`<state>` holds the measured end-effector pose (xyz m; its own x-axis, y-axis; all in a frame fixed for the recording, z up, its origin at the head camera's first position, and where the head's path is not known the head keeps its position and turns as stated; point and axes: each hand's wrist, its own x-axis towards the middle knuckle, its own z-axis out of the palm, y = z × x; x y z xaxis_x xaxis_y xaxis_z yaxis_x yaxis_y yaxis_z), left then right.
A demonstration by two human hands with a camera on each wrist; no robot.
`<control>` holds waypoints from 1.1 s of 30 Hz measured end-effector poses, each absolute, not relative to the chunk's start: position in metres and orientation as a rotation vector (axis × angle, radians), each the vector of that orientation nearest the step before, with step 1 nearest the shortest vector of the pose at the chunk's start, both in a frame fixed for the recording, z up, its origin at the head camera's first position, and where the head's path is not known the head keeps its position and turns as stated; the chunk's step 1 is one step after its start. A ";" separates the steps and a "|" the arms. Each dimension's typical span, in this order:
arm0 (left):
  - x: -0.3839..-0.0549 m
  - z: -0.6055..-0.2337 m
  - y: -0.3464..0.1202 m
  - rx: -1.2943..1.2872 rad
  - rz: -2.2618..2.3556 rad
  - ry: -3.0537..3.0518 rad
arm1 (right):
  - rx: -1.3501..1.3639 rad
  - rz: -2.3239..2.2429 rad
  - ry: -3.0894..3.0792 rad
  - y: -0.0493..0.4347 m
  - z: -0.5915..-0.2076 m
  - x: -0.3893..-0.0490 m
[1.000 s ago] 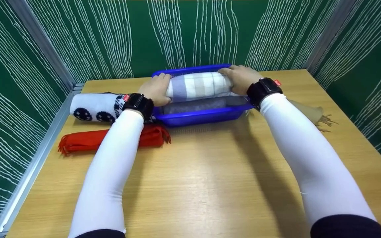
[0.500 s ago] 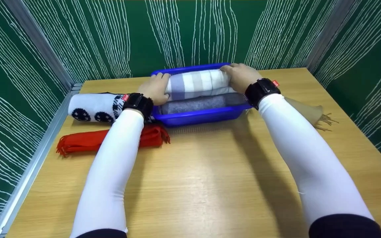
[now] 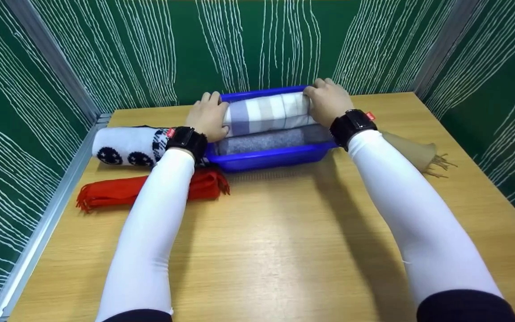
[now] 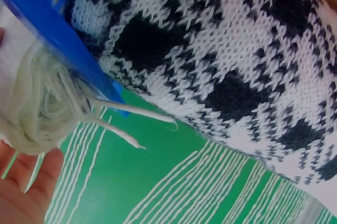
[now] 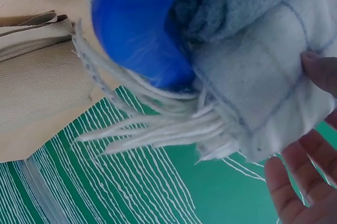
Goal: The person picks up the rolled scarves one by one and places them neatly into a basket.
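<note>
A white plaid scarf [image 3: 268, 112], rolled up with lavender and beige bands, lies in the back of a blue plastic basket [image 3: 271, 159]. My left hand [image 3: 207, 117] holds its left end, where a bundle of pale fringe [image 4: 45, 103] shows in the left wrist view. At the other end my right hand [image 3: 329, 103] grips it, the thumb [image 5: 322, 71] on the near face and the fingers behind. White tassels [image 5: 158, 132] hang past the basket's end there. In front of the plaid scarf lies a grey fuzzy rolled scarf [image 3: 264, 142].
Left of the basket is a rolled black-and-white knitted scarf [image 3: 125, 144]. A folded red fringed scarf [image 3: 116, 192] lies in front of it, under my left forearm. A beige fringed scarf [image 3: 415, 150] sits to the right. Green walls [image 3: 280, 44] enclose the wooden table [image 3: 262, 250].
My right hand has shifted slightly up and outward along the scarf's end, and the fingers of both hands have lifted a little. The plaid scarf sits almost where it was in the basket.
</note>
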<state>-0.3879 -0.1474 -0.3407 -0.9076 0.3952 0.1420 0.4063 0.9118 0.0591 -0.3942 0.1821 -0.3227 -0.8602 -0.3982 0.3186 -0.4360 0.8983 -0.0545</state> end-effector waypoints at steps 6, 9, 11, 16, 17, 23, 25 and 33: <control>-0.385 -0.338 -0.146 -0.646 -0.116 -2.929 | 0.587 0.227 -2.769 0.180 -0.324 -0.395; -0.385 -0.338 -0.145 -0.652 -0.128 -2.911 | 0.582 0.256 -2.751 0.179 -0.325 -0.396; -0.385 -0.338 -0.145 -0.655 -0.123 -2.897 | 0.585 0.269 -2.733 0.179 -0.326 -0.396; -0.387 -0.340 -0.144 -0.632 -0.100 -2.873 | 0.587 0.292 -2.718 0.178 -0.329 -0.398; -0.387 -0.340 -0.144 -0.626 -0.104 -2.870 | 0.585 0.299 -2.722 0.178 -0.329 -0.398; -0.386 -0.340 -0.140 -0.633 -0.136 -2.845 | 0.597 0.308 -2.750 0.177 -0.329 -0.398; -0.385 -0.341 -0.139 -0.643 -0.137 -2.831 | 0.602 0.298 -2.766 0.177 -0.329 -0.398; -0.386 -0.346 -0.134 -0.626 -0.108 -2.836 | 0.665 0.266 -2.856 0.175 -0.330 -0.397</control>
